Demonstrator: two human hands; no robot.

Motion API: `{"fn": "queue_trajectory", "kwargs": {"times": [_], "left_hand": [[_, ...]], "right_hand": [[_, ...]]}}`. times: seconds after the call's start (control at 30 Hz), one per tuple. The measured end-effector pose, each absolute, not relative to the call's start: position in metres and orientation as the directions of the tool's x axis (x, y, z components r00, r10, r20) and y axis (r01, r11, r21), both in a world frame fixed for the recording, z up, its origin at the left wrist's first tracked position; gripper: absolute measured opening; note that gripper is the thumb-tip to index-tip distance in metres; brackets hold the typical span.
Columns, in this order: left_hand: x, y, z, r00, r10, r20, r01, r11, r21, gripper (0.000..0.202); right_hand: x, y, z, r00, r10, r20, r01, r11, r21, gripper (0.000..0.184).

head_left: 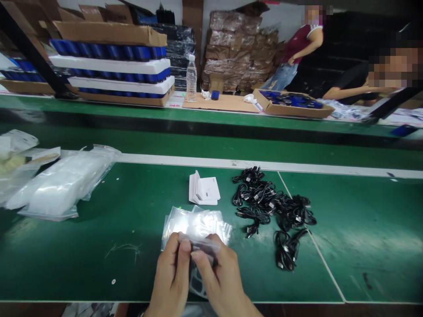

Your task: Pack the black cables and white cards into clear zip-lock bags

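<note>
My left hand and my right hand are closed on the top edge of a clear plastic bag, thumbs side by side. Something dark shows through the bag between my hands, but I cannot make out what it is. Just beyond my fingers lies a loose pile of flat clear bags. A stack of small white booklets sits behind that pile, its top one leaning open. Several bundled black cables are heaped to the right, with one bundle closer to the front edge.
Large packs of clear bags lie on the left of the green table. Across a raised ledge stand stacked trays of blue items, a plastic bottle and an open carton. Two people are on the far side.
</note>
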State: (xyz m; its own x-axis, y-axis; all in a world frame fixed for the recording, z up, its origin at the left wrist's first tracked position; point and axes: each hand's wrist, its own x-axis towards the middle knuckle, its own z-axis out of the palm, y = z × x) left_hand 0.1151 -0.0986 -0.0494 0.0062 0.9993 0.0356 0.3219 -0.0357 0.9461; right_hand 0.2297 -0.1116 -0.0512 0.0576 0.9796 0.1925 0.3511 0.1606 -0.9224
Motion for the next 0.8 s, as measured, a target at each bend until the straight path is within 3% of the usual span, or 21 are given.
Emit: {"fn": "queue_trajectory", "kwargs": {"times": [0.13, 0.4, 0.5, 0.67, 0.8], "left_hand": [[0.119, -0.100, -0.060, -0.045, 0.971, 0.234, 0.328, -0.207, 0.922, 0.024], [0.127, -0.105, -0.057, -0.172, 0.947, 0.270, 0.338, -0.201, 0.919, 0.026], [0.127, -0.104, -0.054, -0.193, 0.947, 0.257, 0.338, -0.182, 0.923, 0.025], [0.108, -0.086, -0.046, 0.076, 0.958, 0.276, 0.405, -0.282, 0.870, 0.017], [0.095, -0.076, -0.036, 0.235, 0.964, 0.123, 0.391, -0.210, 0.896, 0.019]], "right_hand": [[0.223, -0.112, -0.054, 0.064, 0.943, 0.326, 0.454, 0.263, -0.851, 0.029], [0.217, -0.109, -0.062, 0.054, 0.898, 0.437, 0.468, 0.364, -0.806, 0.029], [0.219, -0.107, -0.062, 0.052, 0.913, 0.404, 0.417, 0.348, -0.840, 0.028], [0.230, -0.101, -0.055, 0.106, 0.971, 0.212, 0.260, 0.179, -0.949, 0.016], [0.240, -0.097, -0.052, 0.077, 0.958, 0.276, 0.315, 0.239, -0.918, 0.014]]}}
